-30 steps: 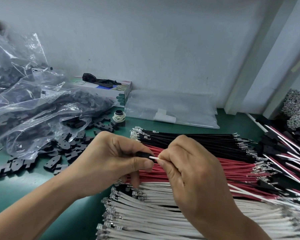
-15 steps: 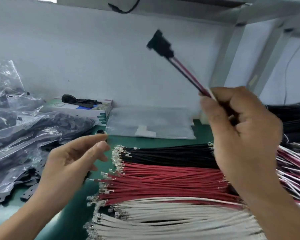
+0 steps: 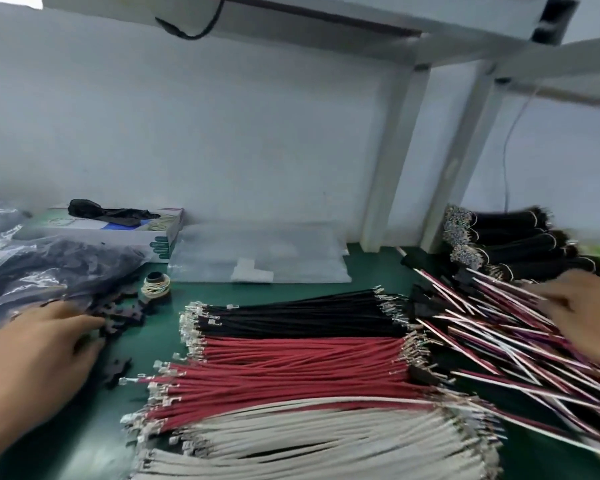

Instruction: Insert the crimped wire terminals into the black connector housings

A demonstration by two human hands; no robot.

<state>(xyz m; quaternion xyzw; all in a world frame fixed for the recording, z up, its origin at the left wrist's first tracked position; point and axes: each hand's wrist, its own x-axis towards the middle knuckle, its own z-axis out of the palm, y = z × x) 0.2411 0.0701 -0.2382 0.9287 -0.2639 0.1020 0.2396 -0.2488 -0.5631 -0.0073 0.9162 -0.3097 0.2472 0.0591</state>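
My left hand (image 3: 45,344) lies at the left edge of the green surface (image 3: 160,327), with its fingers spread over the loose black housings (image 3: 123,311) that spill from the plastic bag (image 3: 49,268). The picture is blurred there, so I cannot tell if the fingers already hold one housing. My right hand (image 3: 584,313) is at the right edge, above the pile of finished cables (image 3: 499,337). It is also blurred; the fingers look loosely open, but I cannot tell for sure.

In the middle of the surface the wires with metal terminals lie in three groups: black wires (image 3: 302,315) toward the far side, red wires (image 3: 291,372) in the middle, white wires (image 3: 309,445) at the near edge. At the far right corner there are bundles of black wires (image 3: 513,244). Near the far edge I see a small roll of rubber bands (image 3: 156,284), a flat clear bag (image 3: 257,254) and a box (image 3: 118,230).
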